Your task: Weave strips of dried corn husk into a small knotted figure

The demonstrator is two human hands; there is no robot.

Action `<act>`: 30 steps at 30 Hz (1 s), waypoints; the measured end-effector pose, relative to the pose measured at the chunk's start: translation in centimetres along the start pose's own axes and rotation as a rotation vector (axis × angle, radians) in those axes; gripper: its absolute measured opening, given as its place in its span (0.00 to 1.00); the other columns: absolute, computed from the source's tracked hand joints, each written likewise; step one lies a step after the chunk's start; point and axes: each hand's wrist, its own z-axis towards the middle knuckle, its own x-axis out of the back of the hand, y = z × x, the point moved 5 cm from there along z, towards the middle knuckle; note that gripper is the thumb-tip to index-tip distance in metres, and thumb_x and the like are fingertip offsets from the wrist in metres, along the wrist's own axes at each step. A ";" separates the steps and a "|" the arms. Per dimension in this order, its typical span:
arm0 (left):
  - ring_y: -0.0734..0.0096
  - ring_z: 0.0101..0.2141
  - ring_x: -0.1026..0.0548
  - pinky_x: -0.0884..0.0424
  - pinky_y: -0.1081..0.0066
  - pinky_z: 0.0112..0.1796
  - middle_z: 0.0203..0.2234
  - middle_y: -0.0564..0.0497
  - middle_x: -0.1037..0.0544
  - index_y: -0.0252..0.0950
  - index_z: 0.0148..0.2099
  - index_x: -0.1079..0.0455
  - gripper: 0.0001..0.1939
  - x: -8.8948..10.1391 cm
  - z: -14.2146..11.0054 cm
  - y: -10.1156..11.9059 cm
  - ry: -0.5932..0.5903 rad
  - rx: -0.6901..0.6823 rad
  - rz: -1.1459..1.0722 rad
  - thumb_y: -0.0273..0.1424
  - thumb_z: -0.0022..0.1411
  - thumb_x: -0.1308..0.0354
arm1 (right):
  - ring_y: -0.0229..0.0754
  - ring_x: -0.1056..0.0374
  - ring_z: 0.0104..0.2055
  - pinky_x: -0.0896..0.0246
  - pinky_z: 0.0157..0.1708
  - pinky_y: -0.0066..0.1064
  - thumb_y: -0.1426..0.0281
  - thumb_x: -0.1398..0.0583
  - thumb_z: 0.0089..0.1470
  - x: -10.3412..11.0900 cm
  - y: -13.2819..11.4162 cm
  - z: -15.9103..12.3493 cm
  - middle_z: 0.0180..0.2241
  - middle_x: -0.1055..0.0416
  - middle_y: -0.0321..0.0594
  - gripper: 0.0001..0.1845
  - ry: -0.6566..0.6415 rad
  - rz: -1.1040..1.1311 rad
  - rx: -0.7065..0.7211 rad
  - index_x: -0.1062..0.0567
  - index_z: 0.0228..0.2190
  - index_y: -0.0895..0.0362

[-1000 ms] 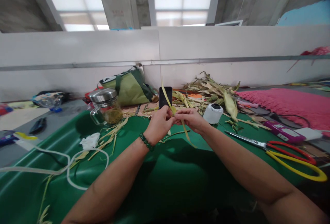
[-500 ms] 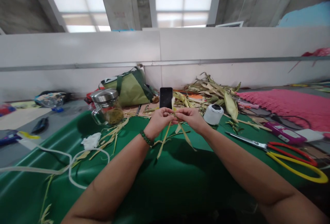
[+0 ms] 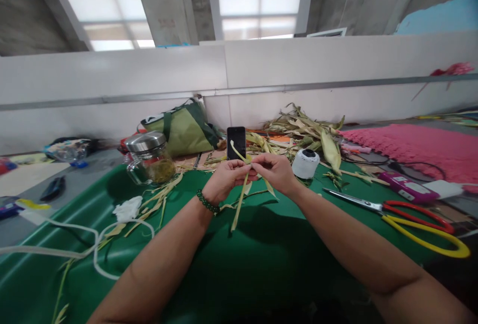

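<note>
Evidently, the left hand (image 3: 224, 180) and right hand (image 3: 275, 170) grasp husk strips (image 3: 240, 202) with pinched fingers, in front of the phone (image 3: 239, 136). Nearer than the phone, the green sheet (image 3: 231, 264) spreads wide; rightward of it, scissors (image 3: 373, 205) lie near the sheet's edge.

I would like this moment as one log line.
left hand: pinching husk strips | right hand: pinching husk strips | scissors: unheld, right side

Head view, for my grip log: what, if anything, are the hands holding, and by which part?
The left hand and right hand pinch plant strips partway along, ends sticking out.
</note>
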 end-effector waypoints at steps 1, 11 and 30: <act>0.73 0.24 0.22 0.27 0.76 0.29 0.21 0.50 0.21 0.31 0.27 0.33 0.12 0.1 0.1 0.0 -0.007 -0.012 -0.005 0.26 0.47 0.31 | 0.38 0.31 0.26 0.35 0.28 0.30 0.68 0.40 0.46 0.0 0.0 0.0 0.25 0.25 0.39 0.06 0.000 -0.013 0.005 0.23 0.24 0.57; 0.74 0.25 0.23 0.28 0.76 0.30 0.22 0.51 0.22 0.32 0.34 0.32 0.13 0.1 0.4 0.2 -0.035 -0.131 -0.037 0.26 0.46 0.31 | 0.38 0.32 0.26 0.35 0.28 0.30 0.63 0.37 0.44 0.0 0.0 0.4 0.25 0.25 0.39 0.10 -0.034 0.145 -0.086 0.23 0.25 0.57; 0.76 0.19 0.26 0.31 0.79 0.22 0.17 0.53 0.26 0.32 0.33 0.29 0.04 -1.0 -0.4 -1.1 -0.108 0.123 0.007 0.28 0.56 0.38 | 0.28 0.43 0.20 0.45 0.23 0.24 0.63 0.30 0.31 -0.4 1.9 0.7 0.18 0.34 0.29 0.14 -0.070 0.605 -0.458 0.27 0.19 0.58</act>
